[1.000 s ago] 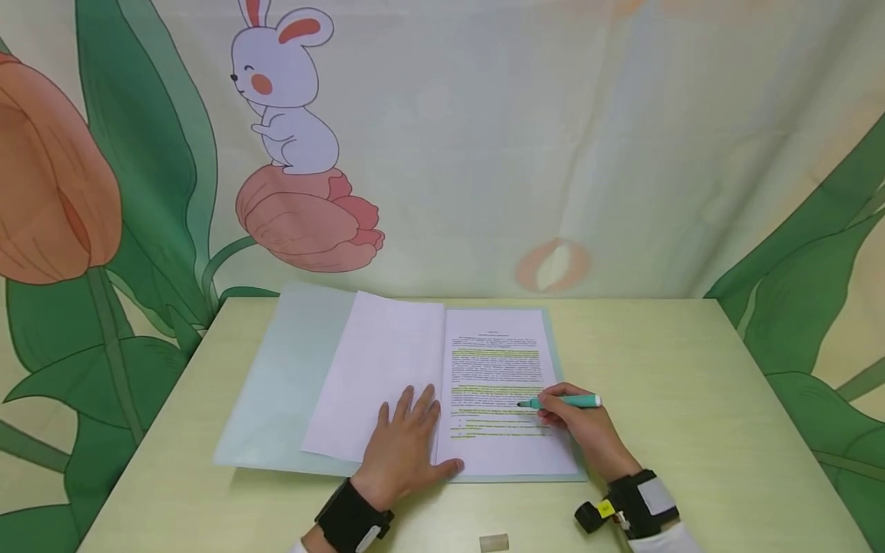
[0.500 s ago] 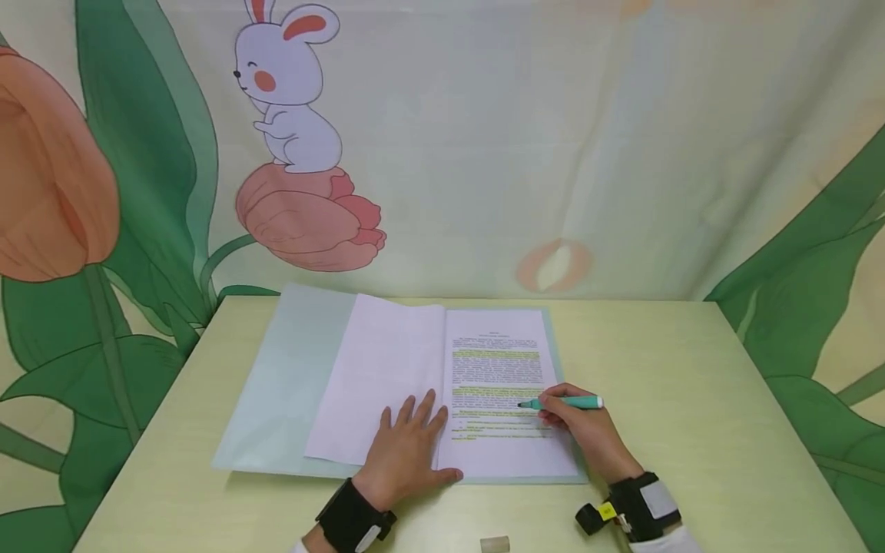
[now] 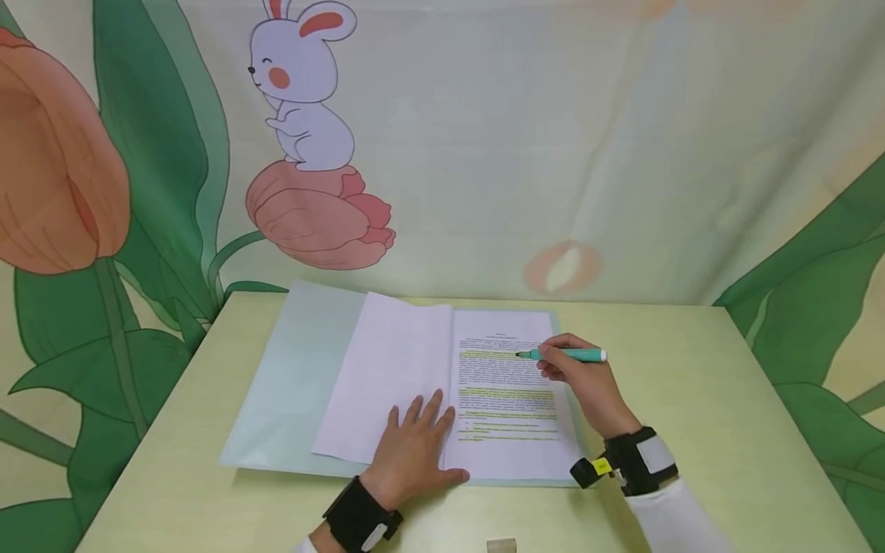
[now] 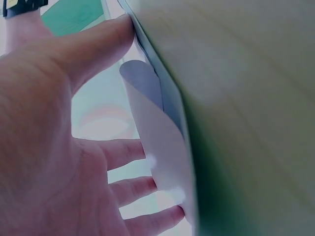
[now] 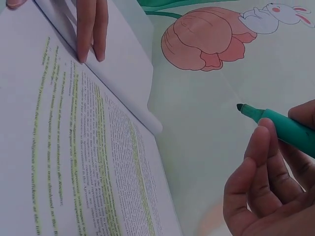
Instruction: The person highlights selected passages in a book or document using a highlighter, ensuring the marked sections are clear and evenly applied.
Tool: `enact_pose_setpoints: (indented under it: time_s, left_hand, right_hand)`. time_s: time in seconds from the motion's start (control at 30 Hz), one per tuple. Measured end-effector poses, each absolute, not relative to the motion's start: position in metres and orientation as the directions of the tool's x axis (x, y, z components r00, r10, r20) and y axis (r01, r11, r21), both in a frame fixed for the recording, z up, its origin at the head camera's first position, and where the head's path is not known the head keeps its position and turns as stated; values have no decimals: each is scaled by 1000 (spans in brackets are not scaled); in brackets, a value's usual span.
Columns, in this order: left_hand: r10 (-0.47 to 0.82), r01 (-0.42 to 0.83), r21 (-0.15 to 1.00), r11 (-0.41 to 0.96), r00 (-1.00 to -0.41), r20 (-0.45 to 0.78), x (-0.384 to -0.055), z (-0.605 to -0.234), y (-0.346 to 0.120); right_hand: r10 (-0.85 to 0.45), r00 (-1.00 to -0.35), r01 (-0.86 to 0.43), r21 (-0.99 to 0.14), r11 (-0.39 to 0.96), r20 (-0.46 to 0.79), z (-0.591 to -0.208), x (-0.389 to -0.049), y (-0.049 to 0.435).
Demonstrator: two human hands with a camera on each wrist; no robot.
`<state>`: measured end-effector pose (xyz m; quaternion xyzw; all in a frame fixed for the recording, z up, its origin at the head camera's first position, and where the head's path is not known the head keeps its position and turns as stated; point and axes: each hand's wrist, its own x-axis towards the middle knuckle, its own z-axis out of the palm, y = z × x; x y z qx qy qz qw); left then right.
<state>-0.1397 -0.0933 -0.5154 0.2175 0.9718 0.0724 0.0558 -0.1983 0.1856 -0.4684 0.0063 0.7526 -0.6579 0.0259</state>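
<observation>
A light-blue folder (image 3: 290, 376) lies spread on the table, with a blank sheet (image 3: 394, 361) turned to the left and a printed page (image 3: 512, 465) on the right. Yellow highlighting marks several bands of text on that page. My left hand (image 3: 411, 457) rests with fingers spread on the blank sheet, its thumb across the printed page's lower edge. In the left wrist view the sheet (image 4: 155, 128) curls up under the fingertips. My right hand (image 3: 584, 384) pinches a green marker (image 3: 584, 355), uncapped, its dark tip over the upper text. The right wrist view shows the marker (image 5: 288, 130) raised above the page.
A small grey-brown block (image 3: 501, 546) sits at the table's near edge. Behind the table (image 3: 691, 415) hangs a curtain (image 3: 470, 153) printed with a rabbit and tulips. Each wrist wears a black strap, the right one (image 3: 639, 461) with a camera jutting out.
My right hand has moved up the page with the marker, from the lower text to the upper highlighted lines. My left hand stays in place on the sheet. The head view has shifted slightly.
</observation>
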Motion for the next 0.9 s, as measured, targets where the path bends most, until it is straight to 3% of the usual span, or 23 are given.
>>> enact_pose_setpoints:
  time_s: [0.43, 0.9]
  left_hand:
    - [430, 416, 146, 898, -899, -86, -140, -518, -96]
    - [438, 422, 156, 893, -895, -87, -137, -512, -95]
  right_hand:
    - [4, -999, 53, -986, 157, -53, -460, -230, 164]
    - [40, -994, 111, -983, 145, -106, -485, -252, 139]
